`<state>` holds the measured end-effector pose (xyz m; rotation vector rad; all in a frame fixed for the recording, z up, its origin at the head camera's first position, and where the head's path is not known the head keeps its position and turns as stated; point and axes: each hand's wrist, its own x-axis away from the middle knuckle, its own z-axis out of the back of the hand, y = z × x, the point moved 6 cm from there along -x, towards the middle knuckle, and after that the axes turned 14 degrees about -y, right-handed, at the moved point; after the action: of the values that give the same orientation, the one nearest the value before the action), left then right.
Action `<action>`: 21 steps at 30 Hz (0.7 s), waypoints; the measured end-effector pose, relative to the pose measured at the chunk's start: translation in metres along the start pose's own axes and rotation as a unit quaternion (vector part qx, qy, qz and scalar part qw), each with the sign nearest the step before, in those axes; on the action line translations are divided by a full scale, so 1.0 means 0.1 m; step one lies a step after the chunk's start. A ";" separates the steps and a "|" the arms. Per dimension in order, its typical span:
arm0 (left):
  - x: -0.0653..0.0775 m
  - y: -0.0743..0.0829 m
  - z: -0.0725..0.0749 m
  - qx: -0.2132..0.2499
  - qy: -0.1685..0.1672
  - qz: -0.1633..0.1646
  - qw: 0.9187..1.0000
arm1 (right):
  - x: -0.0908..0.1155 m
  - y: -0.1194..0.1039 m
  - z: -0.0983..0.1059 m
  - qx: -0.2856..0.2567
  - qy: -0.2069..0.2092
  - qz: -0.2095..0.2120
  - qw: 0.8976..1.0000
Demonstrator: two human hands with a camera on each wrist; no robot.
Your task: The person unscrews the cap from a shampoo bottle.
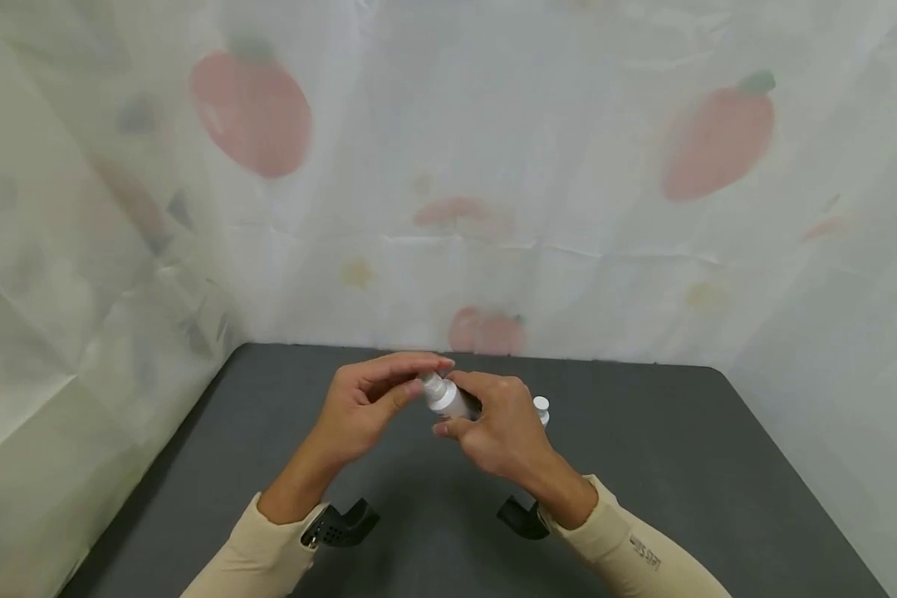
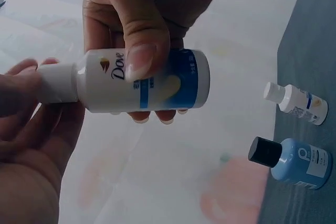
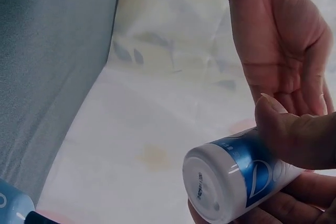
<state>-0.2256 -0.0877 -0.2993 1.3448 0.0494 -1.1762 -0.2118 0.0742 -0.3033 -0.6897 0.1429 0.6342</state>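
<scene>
A small white and blue Dove bottle [image 2: 100,90] is held up above the table, tilted in the head view. My right hand [image 1: 504,423] grips its body, thumb across the label and fingers behind. At the other end, my left hand [image 1: 359,411] pinches the white cap [image 2: 58,83] between thumb and fingers. The cap sits on the bottle's neck. In the right wrist view, the bottle's white base [image 3: 215,187] faces the camera, while the right hand hides much of the label.
Beyond the right hand, a second small white bottle [image 2: 304,104] stands on the dark table [image 1: 643,465]. Beside it is a blue bottle with a black cap [image 2: 265,151], hidden behind the hand in the head view. Pale fruit-printed sheeting [image 1: 538,166] hangs round the table.
</scene>
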 end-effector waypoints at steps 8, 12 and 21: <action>0.01 -0.03 -0.01 -0.038 0.041 0.025 0.998 | 0.04 -0.01 -0.01 -0.010 -0.011 0.004 1.000; -0.01 -0.01 -0.03 -0.030 0.021 -0.001 0.999 | 0.04 -0.01 0.02 -0.013 -0.005 0.004 1.000; 0.01 0.03 -0.01 -0.041 0.021 -0.029 0.999 | 0.05 -0.01 0.02 -0.022 -0.011 0.001 1.000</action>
<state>-0.2227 -0.0877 -0.2982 1.3019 0.1657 -1.1815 -0.2074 0.0779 -0.3027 -0.7247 0.1088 0.6483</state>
